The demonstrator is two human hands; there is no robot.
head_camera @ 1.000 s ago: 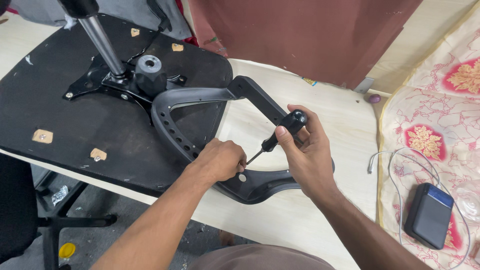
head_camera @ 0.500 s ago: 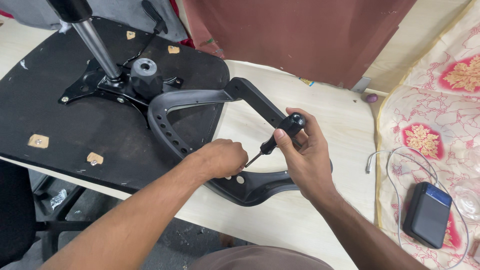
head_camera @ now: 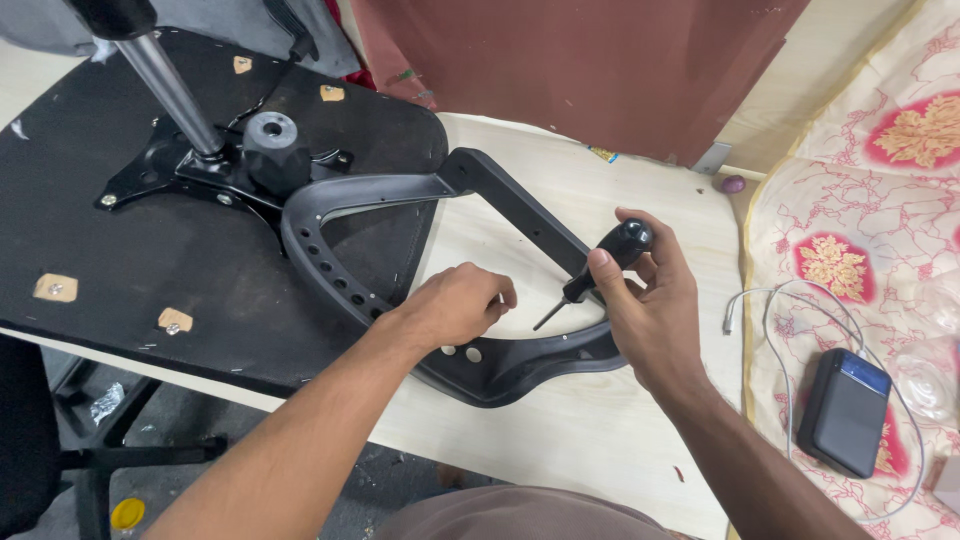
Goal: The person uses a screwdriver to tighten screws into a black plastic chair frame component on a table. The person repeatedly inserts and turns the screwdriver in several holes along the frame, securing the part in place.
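Observation:
My right hand (head_camera: 650, 305) grips a black-handled screwdriver (head_camera: 600, 268), its metal tip slanting down-left toward the inner edge of a black plastic chair armrest frame (head_camera: 500, 195). My left hand (head_camera: 455, 305) rests with curled fingers on the lower left arc of that frame, close to two pale round screw holes (head_camera: 460, 352). The frame lies flat on a light wooden board (head_camera: 560, 430), and its left side overlaps the upturned black chair seat (head_camera: 120, 260).
A metal gas-lift column (head_camera: 170, 85) and black mounting plate (head_camera: 200, 170) stand on the seat underside. A dark power bank (head_camera: 845, 412) with a white cable (head_camera: 770, 310) lies on a floral cloth at the right. A dark red cloth (head_camera: 600, 60) hangs behind. Chair base legs (head_camera: 100, 450) show lower left.
The screwdriver tip has lifted away from the screw holes and now points at the frame's inner edge. My left hand has shifted a little. The view has moved slightly.

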